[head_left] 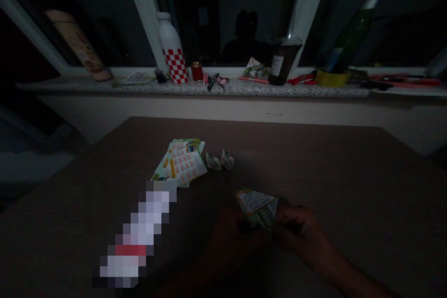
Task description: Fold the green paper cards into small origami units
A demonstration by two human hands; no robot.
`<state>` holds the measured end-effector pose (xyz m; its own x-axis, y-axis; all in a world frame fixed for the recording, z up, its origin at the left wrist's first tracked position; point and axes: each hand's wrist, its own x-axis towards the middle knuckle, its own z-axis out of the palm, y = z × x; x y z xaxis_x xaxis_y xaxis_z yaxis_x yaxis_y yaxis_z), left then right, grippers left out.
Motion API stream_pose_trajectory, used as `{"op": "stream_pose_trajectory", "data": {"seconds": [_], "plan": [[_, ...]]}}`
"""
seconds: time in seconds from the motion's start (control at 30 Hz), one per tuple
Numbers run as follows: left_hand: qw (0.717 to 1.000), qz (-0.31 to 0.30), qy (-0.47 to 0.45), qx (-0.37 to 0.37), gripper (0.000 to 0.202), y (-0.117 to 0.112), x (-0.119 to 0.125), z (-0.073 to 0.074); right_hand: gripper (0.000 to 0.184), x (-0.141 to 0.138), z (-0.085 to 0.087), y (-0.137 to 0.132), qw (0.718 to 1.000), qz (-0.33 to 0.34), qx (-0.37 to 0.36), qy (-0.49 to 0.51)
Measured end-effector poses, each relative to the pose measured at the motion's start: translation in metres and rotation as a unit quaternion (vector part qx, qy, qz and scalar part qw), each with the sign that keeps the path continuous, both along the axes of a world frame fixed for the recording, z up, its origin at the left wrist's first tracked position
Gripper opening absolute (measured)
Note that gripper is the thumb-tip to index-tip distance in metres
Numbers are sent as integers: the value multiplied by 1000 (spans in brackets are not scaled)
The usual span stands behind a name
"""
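Observation:
Between my two hands is a folded paper, printed in green, white and orange, its outline roughly triangular. My left hand is closed on its lower left side. Fingers of my right hand pinch its right corner. The scene is dim, so the fingertips behind the paper are hidden. Farther off on the table stand two small folded paper pieces, side by side. Just left of them lies a stack of printed paper sheets, fanned out and overlapping.
A blurred-out, bright object lies on the brown table left of my hands. Beyond the table, a stone windowsill carries a checkered white bottle, a tan tumbler, a dark drink cup and a green bottle.

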<state>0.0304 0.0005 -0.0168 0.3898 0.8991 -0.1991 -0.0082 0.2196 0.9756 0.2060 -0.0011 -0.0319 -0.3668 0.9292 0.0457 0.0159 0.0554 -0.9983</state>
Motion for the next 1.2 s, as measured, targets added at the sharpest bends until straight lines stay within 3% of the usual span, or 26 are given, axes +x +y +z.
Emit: {"op": "stream_pose_trajectory", "data": {"seconds": [0.13, 0.33, 0.57, 0.77, 0.93, 1.0, 1.2], "plan": [[999, 7, -36, 34, 28, -1, 3, -2, 17, -1, 0, -1, 999, -30, 7, -29], [998, 4, 18, 62, 19, -4, 4, 3, 12, -6, 4, -2, 997, -76, 3, -30], [996, 33, 41, 76, 19, -7, 2, -2, 10, -8, 3, 0, 997, -59, -43, -11], [994, 31, -7, 108, 16, -3, 1, -2, 12, -5, -2, 0, 997, -36, -49, -42], [996, 70, -18, 56, 15, -1, 0, -2, 6, -1, 4, 0, 998, -19, -8, -64], [996, 68, -29, 49, 16, -1, 0, -1, 11, 0, 7, 0, 998, -13, 17, -67], [992, 32, 37, 114, 16, -3, 1, 0, 14, -2, 6, 0, 992, -30, 43, -110]]}}
